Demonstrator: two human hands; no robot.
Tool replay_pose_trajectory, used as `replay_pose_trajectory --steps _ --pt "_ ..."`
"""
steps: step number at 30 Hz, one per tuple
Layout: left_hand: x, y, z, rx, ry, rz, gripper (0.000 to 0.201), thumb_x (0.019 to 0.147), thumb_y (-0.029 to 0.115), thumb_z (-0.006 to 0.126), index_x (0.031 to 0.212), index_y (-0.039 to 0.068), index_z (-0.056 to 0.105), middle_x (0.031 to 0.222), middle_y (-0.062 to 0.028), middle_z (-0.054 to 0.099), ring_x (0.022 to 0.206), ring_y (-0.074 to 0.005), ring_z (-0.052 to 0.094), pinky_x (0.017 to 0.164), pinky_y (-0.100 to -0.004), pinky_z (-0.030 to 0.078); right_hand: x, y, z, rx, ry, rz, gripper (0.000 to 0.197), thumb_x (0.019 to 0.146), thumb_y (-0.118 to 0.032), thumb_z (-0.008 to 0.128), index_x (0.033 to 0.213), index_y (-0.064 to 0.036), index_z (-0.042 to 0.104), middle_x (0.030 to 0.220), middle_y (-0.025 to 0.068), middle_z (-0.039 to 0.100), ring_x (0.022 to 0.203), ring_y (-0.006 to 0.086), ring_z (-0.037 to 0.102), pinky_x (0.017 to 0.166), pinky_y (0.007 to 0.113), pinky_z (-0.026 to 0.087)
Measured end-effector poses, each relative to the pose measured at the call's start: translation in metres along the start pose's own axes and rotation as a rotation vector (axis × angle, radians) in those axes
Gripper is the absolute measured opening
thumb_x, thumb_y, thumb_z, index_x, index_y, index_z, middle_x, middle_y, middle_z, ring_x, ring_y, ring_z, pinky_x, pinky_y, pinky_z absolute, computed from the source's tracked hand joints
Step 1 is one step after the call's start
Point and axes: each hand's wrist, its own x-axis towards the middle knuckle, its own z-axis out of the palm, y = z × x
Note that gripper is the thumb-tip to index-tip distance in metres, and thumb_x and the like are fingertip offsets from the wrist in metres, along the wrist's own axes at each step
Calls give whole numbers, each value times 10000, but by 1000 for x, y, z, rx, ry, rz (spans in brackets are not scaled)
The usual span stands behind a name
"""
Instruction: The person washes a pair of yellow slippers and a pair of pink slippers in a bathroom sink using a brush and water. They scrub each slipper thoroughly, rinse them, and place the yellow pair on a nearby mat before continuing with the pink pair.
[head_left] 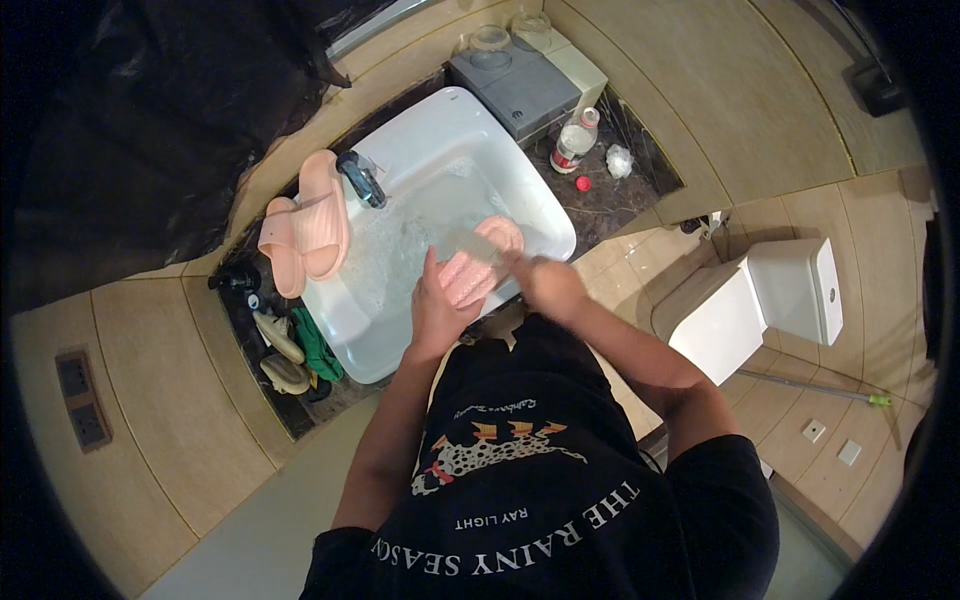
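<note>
Head; 2 hands; 1 held slipper; 2 slippers by faucet

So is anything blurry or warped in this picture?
Head view: the wide lens bends seams in the beige wall; the right hand and the pale object beside it look smeared, probably by motion; the left hand looks crisper; small highlights glint on the faucet.

Dark marbled countertop, bearing one inset white basin. Clockwise from the basin's centre: grey box at one o'clock; clear bottle, red cap and crumpled white wad near two. At eight, green cloth-like item beside two pale shoe-like pieces; between nine and ten, two pink slippers, overlapping the basin's rim.
</note>
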Motion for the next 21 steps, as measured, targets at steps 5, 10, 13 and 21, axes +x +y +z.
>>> replay_pose_trajectory --steps 5,10,13,21 --pt "3 4 -2 153 13 86 1053 606 202 839 1429 -35 226 1124 -216 590 992 -410 584 864 -470 471 17 31 4 81 16 284 416 949 -212 402 1351 -168 499 885 206 660 778 360 659 700 473 532" --pt "7 0 -1 90 10 43 1036 615 209 834 1424 -41 237 1130 -213 589 996 -405 583 881 -466 465 -16 -33 7 124 10 63 423 894 -158 483 1312 -119 534 805 190 649 704 359 647 611 467 522" --pt "5 4 -3 78 -18 -11 1029 615 210 834 1420 -45 246 1133 -208 591 999 -402 583 887 -462 465 -19 -17 14 87 64 -45 435 886 -158 499 1319 -121 526 802 185 648 712 347 653 616 456 527" --pt "8 -1 -1 106 -43 18 1015 617 217 832 1412 -46 258 1141 -223 589 1019 -409 575 895 -474 457 -5 13 28 18 109 136 439 917 -177 471 1352 -128 494 801 204 646 715 366 649 590 461 523"
